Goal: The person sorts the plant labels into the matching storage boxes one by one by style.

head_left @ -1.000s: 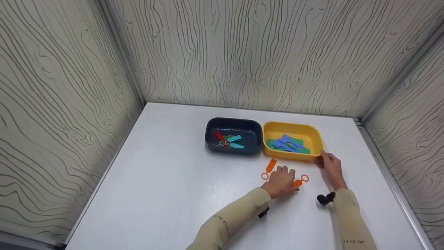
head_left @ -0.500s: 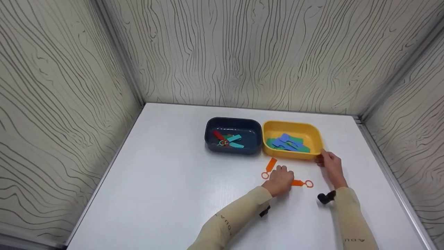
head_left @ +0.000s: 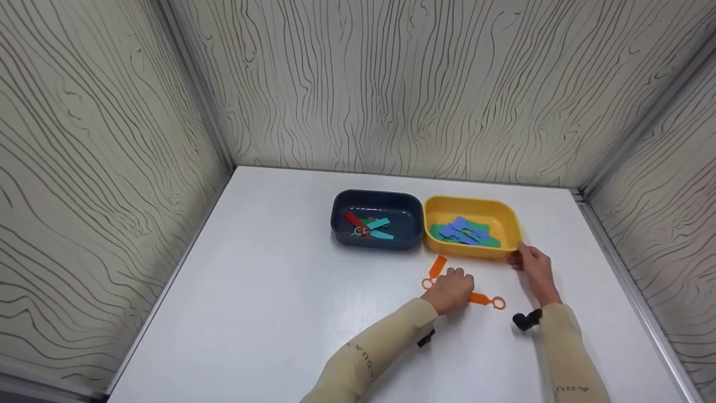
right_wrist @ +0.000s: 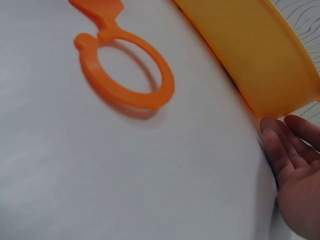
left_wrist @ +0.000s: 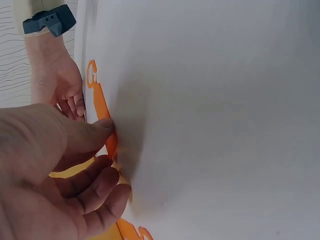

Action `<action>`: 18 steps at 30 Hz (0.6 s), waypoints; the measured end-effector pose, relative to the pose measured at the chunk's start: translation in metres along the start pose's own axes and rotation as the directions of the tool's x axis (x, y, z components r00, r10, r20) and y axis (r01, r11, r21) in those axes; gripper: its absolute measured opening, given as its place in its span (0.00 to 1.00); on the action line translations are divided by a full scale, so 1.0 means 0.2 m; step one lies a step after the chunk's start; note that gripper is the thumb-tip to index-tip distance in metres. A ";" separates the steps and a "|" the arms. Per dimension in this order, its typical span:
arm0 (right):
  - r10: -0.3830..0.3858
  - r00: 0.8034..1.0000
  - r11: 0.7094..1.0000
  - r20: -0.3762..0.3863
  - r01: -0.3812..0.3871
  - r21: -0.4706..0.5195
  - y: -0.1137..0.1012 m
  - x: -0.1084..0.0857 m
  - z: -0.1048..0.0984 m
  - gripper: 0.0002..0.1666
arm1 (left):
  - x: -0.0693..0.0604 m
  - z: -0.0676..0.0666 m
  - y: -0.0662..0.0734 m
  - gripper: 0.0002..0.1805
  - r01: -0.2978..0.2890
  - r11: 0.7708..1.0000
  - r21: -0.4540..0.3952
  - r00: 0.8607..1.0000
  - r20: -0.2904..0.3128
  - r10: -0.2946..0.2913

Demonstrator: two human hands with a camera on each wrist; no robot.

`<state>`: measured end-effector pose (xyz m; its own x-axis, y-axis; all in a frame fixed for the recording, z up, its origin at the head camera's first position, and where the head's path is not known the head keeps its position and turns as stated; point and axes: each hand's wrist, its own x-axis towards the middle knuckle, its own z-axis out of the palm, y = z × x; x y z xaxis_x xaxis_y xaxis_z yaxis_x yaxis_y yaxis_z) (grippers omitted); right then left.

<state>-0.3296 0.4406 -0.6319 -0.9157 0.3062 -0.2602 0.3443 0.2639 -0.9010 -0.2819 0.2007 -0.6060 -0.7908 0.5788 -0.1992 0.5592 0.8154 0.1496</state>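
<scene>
My left hand (head_left: 452, 291) is low over the white table, with an orange tag with a ring end (head_left: 480, 298) between its thumb and fingers. In the left wrist view the thumb (left_wrist: 97, 132) lies on this tag's flat part and the fingertips are close to its edge. A second orange ring tag (head_left: 437, 267) lies just beyond the left hand, partly hidden by it. My right hand (head_left: 536, 271) is at the near right corner of the yellow bin (head_left: 506, 253). Its loosely bent fingers (right_wrist: 274, 145) touch the bin's outer wall in the right wrist view.
Blue and green flat pieces (head_left: 464, 230) lie inside the yellow bin. A dark blue bin (head_left: 408, 238) stands against its left side, holding red, turquoise and green tags (head_left: 369, 226). Patterned panels (head_left: 380, 84) enclose the table at the back and sides.
The orange tag at my left hand has swung round, its ring end moving right and nearer to me. The left thumb has dropped out of the head view. The right hand stays at the bin.
</scene>
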 end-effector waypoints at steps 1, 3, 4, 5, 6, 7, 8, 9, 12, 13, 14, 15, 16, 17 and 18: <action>-0.006 1.000 1.000 -0.003 0.006 0.006 0.00 0.00 0.00 0.37 | 0.00 0.00 0.00 0.10 -0.006 1.000 0.003 1.000 -0.007 0.006; -0.019 1.000 1.000 -0.012 0.019 0.013 0.00 0.00 0.01 0.36 | -0.01 -0.01 -0.01 0.10 -0.023 1.000 0.005 1.000 -0.021 0.023; -0.020 1.000 1.000 -0.019 0.020 0.014 0.00 0.00 0.01 0.35 | -0.01 -0.01 -0.01 0.10 -0.034 0.999 0.004 0.999 -0.027 0.034; -0.022 1.000 1.000 -0.022 0.022 0.016 0.00 0.00 0.01 0.35 | -0.01 -0.01 -0.01 0.11 -0.045 0.999 -0.001 0.999 -0.031 0.045; -0.019 1.000 1.000 -0.021 0.019 0.009 0.00 0.00 0.01 0.35 | -0.02 -0.01 -0.02 0.11 -0.052 0.998 -0.022 0.998 -0.027 0.051; -0.018 1.000 1.000 -0.018 0.018 0.001 0.00 0.00 0.01 0.36 | -0.02 -0.01 -0.02 0.11 -0.061 0.997 -0.044 0.998 -0.020 0.060; -0.018 1.000 1.000 -0.016 0.018 -0.004 0.00 0.00 0.01 0.37 | -0.02 -0.01 -0.03 0.11 -0.074 0.996 -0.059 0.997 -0.016 0.073; -0.016 1.000 1.000 -0.014 0.016 -0.008 0.00 0.00 0.01 0.37 | -0.01 -0.01 -0.03 0.11 -0.089 0.994 -0.067 0.996 -0.014 0.089; -0.017 1.000 1.000 -0.010 0.017 -0.009 0.01 0.00 0.00 0.39 | 0.00 -0.03 -0.05 0.10 -0.122 0.988 -0.098 0.992 -0.006 0.122; -0.020 1.000 1.000 -0.008 0.019 -0.012 0.01 0.01 0.00 0.39 | 0.00 -0.04 -0.06 0.10 -0.125 0.987 -0.101 0.992 -0.006 0.125; -0.021 1.000 1.000 -0.010 0.021 -0.009 0.01 0.01 0.00 0.39 | 0.01 -0.05 -0.07 0.10 -0.127 0.987 -0.102 0.992 -0.009 0.127; -0.023 1.000 1.000 -0.011 0.023 -0.008 0.01 0.01 0.00 0.39 | 0.01 -0.06 -0.08 0.09 -0.121 0.986 -0.111 0.993 -0.011 0.120; -0.025 1.000 1.000 -0.010 0.025 -0.005 0.02 0.01 0.00 0.39 | 0.01 -0.07 -0.09 0.10 -0.108 0.987 -0.121 0.994 -0.011 0.107; -0.026 1.000 1.000 -0.010 0.025 -0.005 0.02 0.01 0.00 0.38 | 0.02 -0.08 -0.10 0.10 -0.099 0.987 -0.127 0.995 -0.015 0.097; -0.025 1.000 1.000 -0.011 0.025 -0.006 0.02 0.01 0.01 0.38 | 0.02 -0.10 -0.12 0.09 -0.089 0.988 -0.125 0.996 -0.021 0.088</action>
<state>-0.3307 0.4410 -0.6361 -0.9219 0.3091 -0.2334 0.3222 0.2774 -0.9051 -0.3026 0.1839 -0.5915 -0.7437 0.6477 -0.1654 0.5921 0.7531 0.2870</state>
